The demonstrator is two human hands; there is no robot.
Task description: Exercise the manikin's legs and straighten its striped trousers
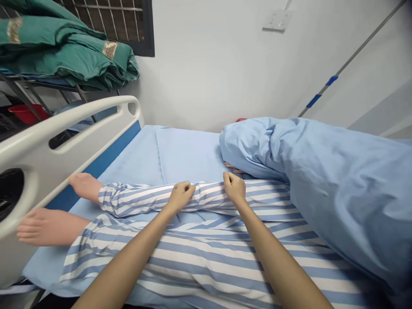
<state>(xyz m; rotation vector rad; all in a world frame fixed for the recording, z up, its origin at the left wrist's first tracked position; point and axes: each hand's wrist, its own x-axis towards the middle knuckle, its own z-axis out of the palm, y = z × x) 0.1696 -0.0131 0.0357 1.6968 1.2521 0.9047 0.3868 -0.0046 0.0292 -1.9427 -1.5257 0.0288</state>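
The left hand (180, 197) and right hand (234, 188) are clenched on a blue-and-white striped cotton trouser leg (141, 199), worn by a pale mannequin (84, 186) lying on a light blue bed sheet (189, 150).

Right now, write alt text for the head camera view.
A left hand and right hand grasp the blue-and-white striped trouser leg of a manikin lying on a hospital bed, its bare feet near the white footboard. A light blue quilt bunches at right; folded green blankets sit on a metal rack beyond.
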